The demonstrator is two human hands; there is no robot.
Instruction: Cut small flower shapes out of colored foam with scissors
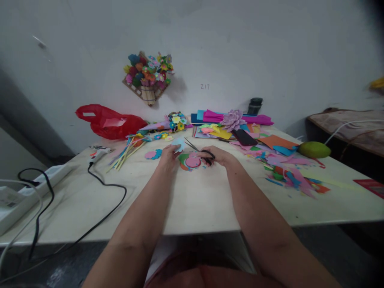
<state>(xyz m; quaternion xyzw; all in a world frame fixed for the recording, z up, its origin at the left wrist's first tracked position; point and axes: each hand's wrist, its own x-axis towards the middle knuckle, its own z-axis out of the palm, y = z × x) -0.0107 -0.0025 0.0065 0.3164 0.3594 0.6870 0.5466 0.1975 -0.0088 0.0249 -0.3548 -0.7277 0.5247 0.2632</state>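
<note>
My left hand [168, 154] is closed, pinching a light blue paper shape [179, 144] just above the table. In my right hand [216, 155], fingers closed through the black handles, is a pair of scissors [196, 149]; its blades are parted and point left toward the blue paper. Beneath both hands lie round paper cut-outs [191, 162] in pink, orange and green on the pale table [192, 200].
A glue gun [98, 152] with a black cord [105, 188] lies at left, beside a white power strip [27, 192]. A red plastic bag [109, 122], coloured sticks [127, 154], stacked coloured paper [231, 120], paper scraps [288, 170] and a green mango [314, 149] crowd the back and right.
</note>
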